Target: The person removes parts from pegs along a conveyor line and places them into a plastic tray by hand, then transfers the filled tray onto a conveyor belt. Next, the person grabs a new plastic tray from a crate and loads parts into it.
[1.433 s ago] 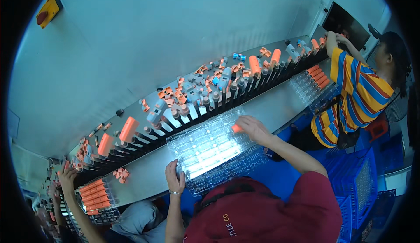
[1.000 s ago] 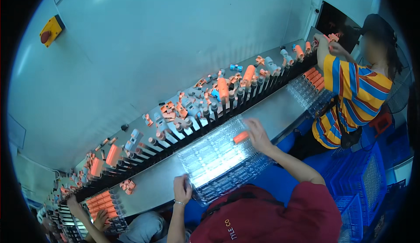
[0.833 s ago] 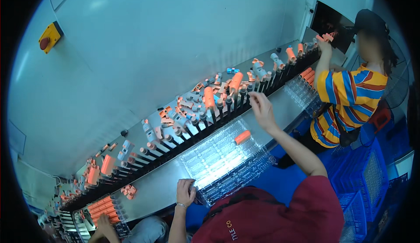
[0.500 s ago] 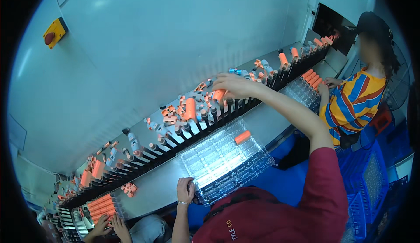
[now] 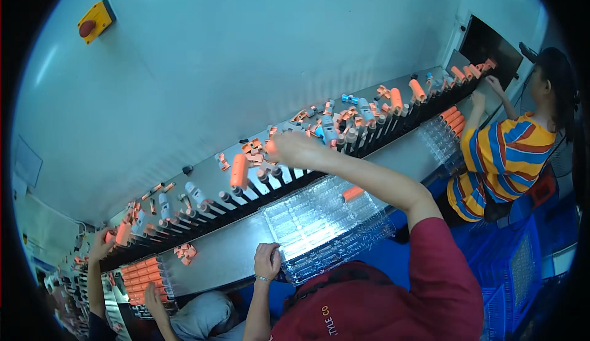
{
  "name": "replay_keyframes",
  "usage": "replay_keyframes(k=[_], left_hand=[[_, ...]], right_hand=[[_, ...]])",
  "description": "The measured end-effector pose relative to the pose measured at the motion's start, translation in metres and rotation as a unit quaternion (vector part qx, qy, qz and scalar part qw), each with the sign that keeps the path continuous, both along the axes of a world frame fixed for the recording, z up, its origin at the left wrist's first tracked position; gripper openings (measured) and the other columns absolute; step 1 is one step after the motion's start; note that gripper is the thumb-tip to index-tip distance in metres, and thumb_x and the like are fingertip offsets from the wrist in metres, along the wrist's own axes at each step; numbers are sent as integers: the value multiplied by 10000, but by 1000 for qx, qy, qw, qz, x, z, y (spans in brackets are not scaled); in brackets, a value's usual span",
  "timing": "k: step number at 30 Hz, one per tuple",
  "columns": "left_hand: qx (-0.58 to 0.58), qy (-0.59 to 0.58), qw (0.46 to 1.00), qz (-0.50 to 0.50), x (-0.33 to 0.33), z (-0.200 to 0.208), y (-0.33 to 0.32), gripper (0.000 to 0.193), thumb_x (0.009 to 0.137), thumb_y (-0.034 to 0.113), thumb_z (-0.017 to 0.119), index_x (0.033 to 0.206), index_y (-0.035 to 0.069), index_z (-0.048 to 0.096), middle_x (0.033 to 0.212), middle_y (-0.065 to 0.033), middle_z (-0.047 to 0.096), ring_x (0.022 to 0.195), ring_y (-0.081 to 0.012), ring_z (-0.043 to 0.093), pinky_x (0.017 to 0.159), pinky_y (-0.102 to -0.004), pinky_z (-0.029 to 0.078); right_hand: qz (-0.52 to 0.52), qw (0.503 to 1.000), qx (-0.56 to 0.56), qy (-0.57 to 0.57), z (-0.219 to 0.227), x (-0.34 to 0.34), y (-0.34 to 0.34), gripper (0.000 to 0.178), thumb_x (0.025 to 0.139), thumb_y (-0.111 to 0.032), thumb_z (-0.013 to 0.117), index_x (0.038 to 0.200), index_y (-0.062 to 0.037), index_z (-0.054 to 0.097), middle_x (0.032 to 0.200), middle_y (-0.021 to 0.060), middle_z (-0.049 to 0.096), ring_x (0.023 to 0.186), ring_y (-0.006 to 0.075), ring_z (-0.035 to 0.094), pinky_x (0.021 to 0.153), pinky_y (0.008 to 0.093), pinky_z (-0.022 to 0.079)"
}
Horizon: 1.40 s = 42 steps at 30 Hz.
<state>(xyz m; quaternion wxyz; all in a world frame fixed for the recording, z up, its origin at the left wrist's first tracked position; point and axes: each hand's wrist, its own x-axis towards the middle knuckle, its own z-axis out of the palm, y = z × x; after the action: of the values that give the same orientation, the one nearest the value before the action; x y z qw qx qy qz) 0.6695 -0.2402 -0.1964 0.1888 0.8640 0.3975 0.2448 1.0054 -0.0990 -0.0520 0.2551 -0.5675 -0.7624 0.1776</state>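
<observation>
Fingers of our right hand (image 5: 294, 149) are curling round a small orange piece up on the conveyor (image 5: 319, 150), though motion blur is keeping us from telling whether they are fully closing on it or only touching it. Just around that hand, more orange and blue parts (image 5: 344, 117) are lying scattered among the dark pegs (image 5: 270, 178) of the line, and a taller orange cylinder (image 5: 239, 171) is standing on a peg a little to the left of our reach.

Below the grip, nearer our body, our left hand (image 5: 267, 260) is resting on the near left corner of the clear plastic tray (image 5: 307, 230), fingers bent over its edge and steadying it. We are seeing just one orange cylinder (image 5: 353, 193) lying in the tray, toward its far right side; the other pockets are looking bare, so we are judging the filling as barely begun, with nearly the whole tray left to load.

Further out to the right, a person in a striped shirt (image 5: 504, 160) is working beside a tray holding a row of orange cylinders (image 5: 453, 120). Away to the left, another person's arms (image 5: 98, 267) are reaching near an orange-filled tray (image 5: 142, 274).
</observation>
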Motion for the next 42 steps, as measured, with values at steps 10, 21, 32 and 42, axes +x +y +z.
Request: replay_keyframes(k=[10, 21, 32, 42], left_hand=[[23, 18, 999, 15, 67, -18, -3, 197, 836, 116, 603, 994, 20, 672, 879, -153, 637, 827, -334, 585, 786, -430, 480], [40, 26, 998, 31, 141, -29, -15, 301, 815, 152, 631, 1076, 7, 660, 858, -159, 615, 814, -337, 569, 775, -425, 464], [65, 31, 997, 37, 212, -48, -19, 328, 822, 170, 630, 1101, 0, 658, 911, -175, 636, 899, -367, 588, 836, -458, 475], [30, 47, 998, 39, 285, -54, -20, 309, 815, 170, 629, 1082, 17, 657, 894, -161, 617, 856, -344, 570, 809, -427, 467]], right_hand=[[84, 929, 359, 7, -23, 7, -31, 268, 858, -143, 679, 1059, -11, 560, 950, 111, 616, 960, 291, 623, 834, 417, 499], [243, 959, 148, -4, 30, 27, 2, 136, 785, 3, 650, 874, -86, 701, 806, 144, 690, 869, 347, 696, 739, 465, 533], [175, 827, 497, 196, 18, 61, -71, 372, 782, -92, 646, 1124, 49, 610, 1044, 145, 621, 999, 277, 638, 937, 424, 540], [95, 959, 185, 192, -245, 175, -109, 419, 835, -18, 585, 1254, -29, 588, 1339, 199, 575, 1287, 379, 538, 1014, 423, 502]])
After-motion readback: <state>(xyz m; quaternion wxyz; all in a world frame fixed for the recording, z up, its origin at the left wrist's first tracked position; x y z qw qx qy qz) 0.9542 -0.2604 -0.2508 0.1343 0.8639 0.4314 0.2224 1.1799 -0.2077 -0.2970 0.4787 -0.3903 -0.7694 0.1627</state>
